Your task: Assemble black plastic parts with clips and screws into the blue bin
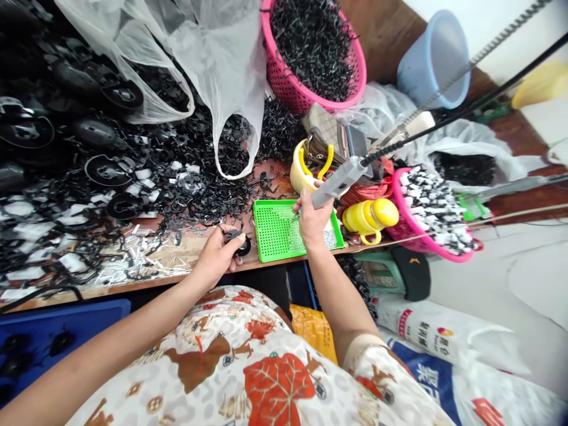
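Note:
My left hand [219,251] is closed on a small round black part [242,244] at the table's front edge. Just right of it lies a green perforated tray [269,236] with small shiny pieces [328,234] in its right part. Over the tray, my right hand [313,219] is wrapped round a grey electric screwdriver [339,182], whose cord runs up to the right. The tool's tip points down toward the tray's middle and is hard to make out.
Black and white parts [177,177] are heaped at left. A yellow bottle [371,216], a cream container [298,171] and pink baskets [293,89] of parts stand beyond and right of the tray. Plastic bags [231,77] hang over the heap. A blue crate [106,310] is at lower left.

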Action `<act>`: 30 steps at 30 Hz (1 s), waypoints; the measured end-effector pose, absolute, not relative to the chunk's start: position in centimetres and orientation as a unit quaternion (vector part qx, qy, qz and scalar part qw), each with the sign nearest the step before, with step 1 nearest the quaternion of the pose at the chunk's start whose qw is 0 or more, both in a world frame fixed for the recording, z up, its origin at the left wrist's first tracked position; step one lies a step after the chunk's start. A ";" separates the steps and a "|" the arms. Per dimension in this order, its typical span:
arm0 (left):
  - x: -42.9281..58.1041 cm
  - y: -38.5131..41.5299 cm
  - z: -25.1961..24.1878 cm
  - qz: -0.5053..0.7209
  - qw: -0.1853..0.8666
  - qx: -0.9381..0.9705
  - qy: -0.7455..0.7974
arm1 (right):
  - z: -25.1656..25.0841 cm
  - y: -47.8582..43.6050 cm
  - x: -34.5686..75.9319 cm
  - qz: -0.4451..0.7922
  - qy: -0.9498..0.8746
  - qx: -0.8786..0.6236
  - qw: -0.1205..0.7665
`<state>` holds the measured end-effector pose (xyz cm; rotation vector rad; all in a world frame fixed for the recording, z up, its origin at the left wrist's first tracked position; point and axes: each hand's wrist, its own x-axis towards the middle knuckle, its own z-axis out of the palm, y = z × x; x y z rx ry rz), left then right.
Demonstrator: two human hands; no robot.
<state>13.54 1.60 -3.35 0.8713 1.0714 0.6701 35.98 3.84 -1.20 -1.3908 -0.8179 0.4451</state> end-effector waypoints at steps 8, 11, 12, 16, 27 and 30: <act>13.5 1.6 -3.3 0.307 0.717 0.394 0.486 | -2.0 4.0 35.9 0.193 -0.365 -0.631 0.657; 13.5 1.6 -3.4 0.310 0.716 0.392 0.487 | -2.0 4.0 35.9 0.184 -0.368 -0.626 0.662; 13.5 1.6 -3.4 0.311 0.716 0.391 0.487 | -1.8 4.0 35.8 0.178 -0.368 -0.623 0.667; 13.6 1.6 -3.4 0.312 0.719 0.388 0.485 | -0.2 3.5 34.7 0.143 -0.368 -0.589 0.705; 13.7 1.7 -2.7 0.307 0.720 0.392 0.483 | 2.1 1.0 25.7 0.352 -0.387 -0.477 0.707; 13.7 1.7 -2.7 0.310 0.718 0.395 0.481 | 1.8 1.1 25.3 0.378 -0.385 -0.462 0.704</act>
